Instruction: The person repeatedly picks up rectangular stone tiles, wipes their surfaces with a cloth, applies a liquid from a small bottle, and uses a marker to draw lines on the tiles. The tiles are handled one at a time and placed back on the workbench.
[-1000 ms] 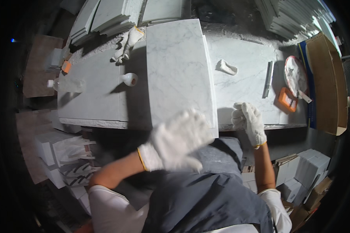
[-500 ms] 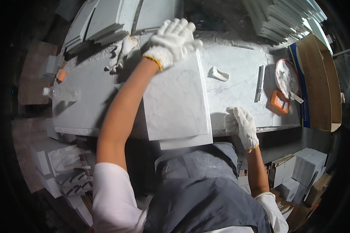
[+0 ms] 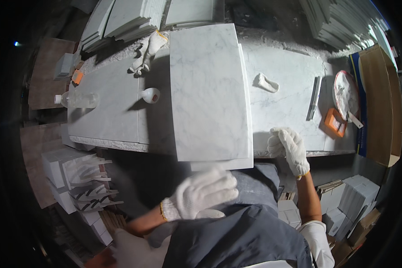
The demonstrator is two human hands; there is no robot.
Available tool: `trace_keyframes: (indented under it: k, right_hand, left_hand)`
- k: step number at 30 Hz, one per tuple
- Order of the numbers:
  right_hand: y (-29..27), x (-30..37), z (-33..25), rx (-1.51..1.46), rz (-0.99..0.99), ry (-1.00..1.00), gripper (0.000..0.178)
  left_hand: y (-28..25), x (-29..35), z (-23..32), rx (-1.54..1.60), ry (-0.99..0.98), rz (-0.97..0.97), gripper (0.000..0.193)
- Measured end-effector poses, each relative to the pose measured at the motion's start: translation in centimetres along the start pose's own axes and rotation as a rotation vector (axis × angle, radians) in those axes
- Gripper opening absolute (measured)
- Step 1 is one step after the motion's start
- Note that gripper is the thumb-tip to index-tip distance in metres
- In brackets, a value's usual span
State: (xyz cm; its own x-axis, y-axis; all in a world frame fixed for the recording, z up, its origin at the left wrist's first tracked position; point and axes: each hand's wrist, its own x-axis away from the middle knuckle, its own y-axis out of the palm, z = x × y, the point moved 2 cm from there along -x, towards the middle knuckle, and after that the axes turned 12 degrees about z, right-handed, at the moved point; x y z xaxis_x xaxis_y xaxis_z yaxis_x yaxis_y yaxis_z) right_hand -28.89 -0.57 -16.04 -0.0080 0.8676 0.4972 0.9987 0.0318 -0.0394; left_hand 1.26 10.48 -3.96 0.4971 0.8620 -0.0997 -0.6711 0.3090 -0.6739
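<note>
The slab (image 3: pixel 210 94) looks heavy, brittle; hold its three and nine o'clock edges. Left hand (image 3: pixel 206 193) hangs loose; right hand (image 3: pixel 290 151) curls, grip unclear.

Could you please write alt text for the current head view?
Grey-veined white slabs lie stacked on a workbench, overhanging its near edge; in the picture, the person's gloved left hand, blurred, shows just below them, the gloved right hand to their right.
</note>
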Motion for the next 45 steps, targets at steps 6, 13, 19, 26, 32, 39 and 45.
trace_keyframes:
  k: [6,13,19,26,32,39,45]
  right_hand:
    - [1.4,0.5,-0.6,-0.066,0.094,0.024,0.03]
    - [1.4,2.3,-0.7,-0.061,0.235,-0.051,0.026]
    - [0.0,3.2,-0.3,-0.094,0.196,-0.018,0.033]
    - [1.3,2.2,0.2,-0.104,0.193,-0.015,0.038]
    - [1.2,2.3,0.3,-0.179,0.175,0.01,0.037]
    - [2.1,2.2,1.0,-0.13,0.198,-0.041,0.03]
    - [2.1,2.6,1.1,0.064,0.251,-0.178,0.025]
  left_hand:
    - [-1.7,0.3,-0.8,0.131,-0.105,0.55,0.053]
    - [-1.8,-3.6,-2.3,-0.195,-0.056,0.701,0.04]
    - [-2.6,-5.9,-2.2,-0.203,-0.033,0.594,0.039]
    - [-8.8,-17.6,-11.5,-0.548,0.075,0.599,0.045]
    - [-12.7,-26.2,-18.1,-0.394,-0.373,0.375,0.066]
    - [-12.7,-26.7,-17.6,-0.359,-0.458,0.316,0.069]
    - [-12.1,-25.8,-16.7,-0.406,-0.374,0.328,0.063]
